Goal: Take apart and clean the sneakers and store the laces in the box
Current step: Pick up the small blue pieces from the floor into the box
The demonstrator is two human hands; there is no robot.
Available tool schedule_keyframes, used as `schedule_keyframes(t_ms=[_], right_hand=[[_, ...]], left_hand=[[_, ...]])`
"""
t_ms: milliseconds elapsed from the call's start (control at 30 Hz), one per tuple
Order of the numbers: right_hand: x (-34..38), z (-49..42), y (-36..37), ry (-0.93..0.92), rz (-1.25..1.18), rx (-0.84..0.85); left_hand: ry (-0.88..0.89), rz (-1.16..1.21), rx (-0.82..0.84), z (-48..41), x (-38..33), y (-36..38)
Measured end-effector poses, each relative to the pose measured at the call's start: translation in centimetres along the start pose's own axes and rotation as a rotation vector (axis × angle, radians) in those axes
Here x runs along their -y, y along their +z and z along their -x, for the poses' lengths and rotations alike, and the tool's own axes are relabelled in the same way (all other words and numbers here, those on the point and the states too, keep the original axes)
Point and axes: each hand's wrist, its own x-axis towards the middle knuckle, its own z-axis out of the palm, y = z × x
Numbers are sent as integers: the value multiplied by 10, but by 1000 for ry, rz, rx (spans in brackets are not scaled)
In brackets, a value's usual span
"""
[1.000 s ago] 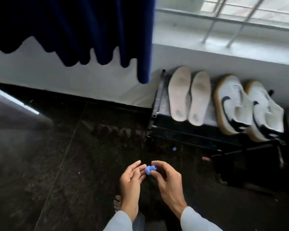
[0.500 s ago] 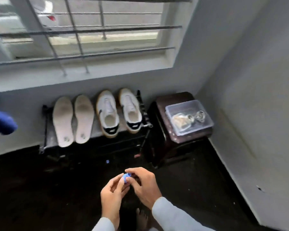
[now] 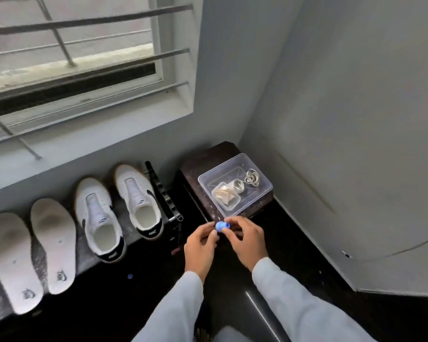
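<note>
L hand & R hand, both grips pinching a small blue piece, near clear box w/ laces; sneakers on rack at left.

Box: clear glossy plastic, you see through it.
Sneakers: smooth white uppers.
Insoles: matt, cloth-like.
Window bars: dull metal.
Floor: dark, glossy.
</note>
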Motion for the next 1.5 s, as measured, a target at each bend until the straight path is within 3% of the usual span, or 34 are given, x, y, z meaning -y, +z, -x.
schedule_keyframes(t_ms=[300,433,600,767,933,1200,1367,1500], right_hand=[[-49,-159,-18,212,92,-105],[-87,-220,-12,250,137,-23],[-137,-276,11,260,197,137],[-163,-304,32,130,307,308],[-179,-315,42,72,330,418],[-186,-315,46,-31,366,457],[-167,-289,38,-226,465,399],[-138,-247,37,-350,696,605]], left_hand=[[173,-398,1,-113,-31,34],[227,-529,-14,-157,-26,53],[136,-567,-76,-191,-8,80],[65,-592,-192,-202,4,106],[7,-674,-199,-201,18,120],[18,-721,-218,-176,35,113],[58,-733,-294,-145,46,97],[108,-806,-323,-115,64,80]])
